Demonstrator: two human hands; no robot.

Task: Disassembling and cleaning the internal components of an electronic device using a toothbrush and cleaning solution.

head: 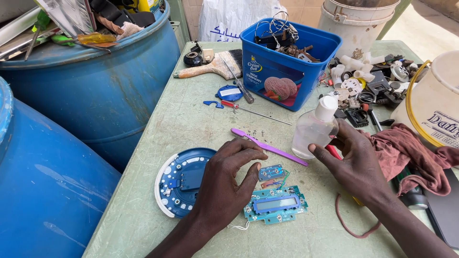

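Surface: pale green table (191,124), blue drums (95,91) at left.
Left hand (224,184): fingers spread loose, resting over blue round casing (179,181), fingertips near circuit board (275,204).
Right hand (356,162): curled round clear bottle (314,129), thumb against its base.
Nearby: purple toothbrush (267,145), blue tub (287,62), red rag (411,153).
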